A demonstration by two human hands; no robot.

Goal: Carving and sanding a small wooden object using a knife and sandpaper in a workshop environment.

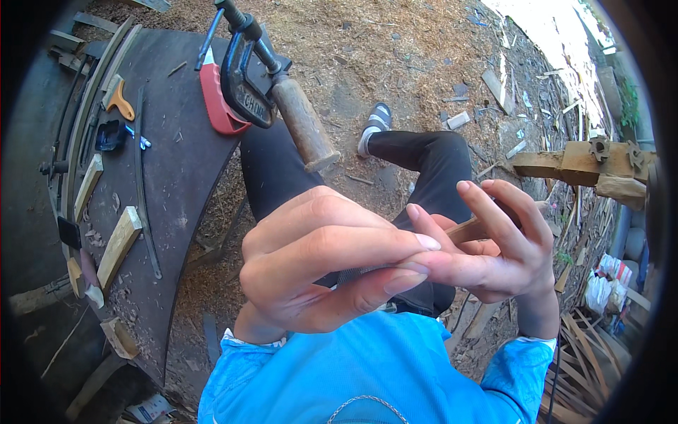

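My left hand [318, 258] is closed in a pinch in front of my lap. Its thumb and index fingertips meet a fingertip of my right hand [505, 247]; whatever may be between them is too small to make out. A brown wooden piece [467, 230] lies across my right palm, with the fingers curled partly around it. The rest of that piece is hidden behind the fingers, so its kind does not show. Beyond my hands, a dark G-clamp [247, 85] is fixed at the bench corner, next to a wooden cylinder [300, 120] and a red tool handle [217, 99].
To the left stands a dark workbench [176, 162] bearing wood blocks [119, 247], a long thin metal strip [143, 191], an orange-handled tool [121, 104] and a small black container [110, 136]. A wooden beam [579, 164] juts in from the right. Shavings and scraps cover the ground.
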